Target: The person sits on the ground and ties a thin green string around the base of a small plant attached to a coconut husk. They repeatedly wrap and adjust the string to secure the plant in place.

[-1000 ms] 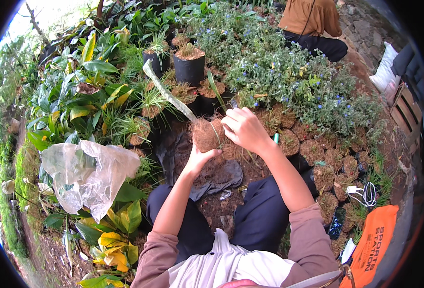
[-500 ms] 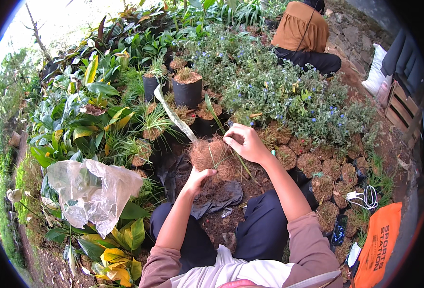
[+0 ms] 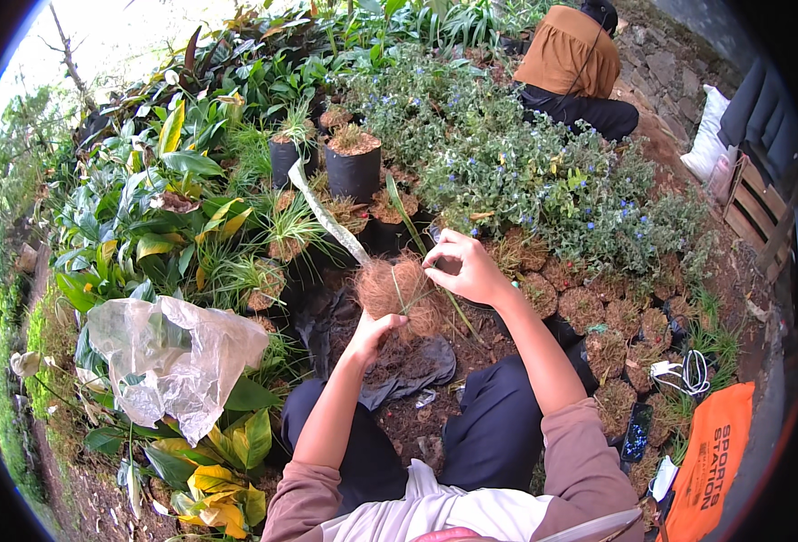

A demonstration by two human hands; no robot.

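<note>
Left hand [image 3: 374, 327]: frame centre, fingers cupped under the root ball [image 3: 401, 287], gripping it.
Right hand [image 3: 469, 268]: fingers pinched closed on a leaf [image 3: 410, 230] above the ball.

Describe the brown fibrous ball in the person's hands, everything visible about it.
The fibrous ball is a rounded clump of reddish-brown, hairy fibre, like coconut husk packed round a plant's roots. Long narrow leaves, one pale and strap-like, rise from it toward the upper left. It is held above dark soil and black plastic. The left hand cups it from below; the right hand pinches at its upper right edge, by a thin green blade.
</note>
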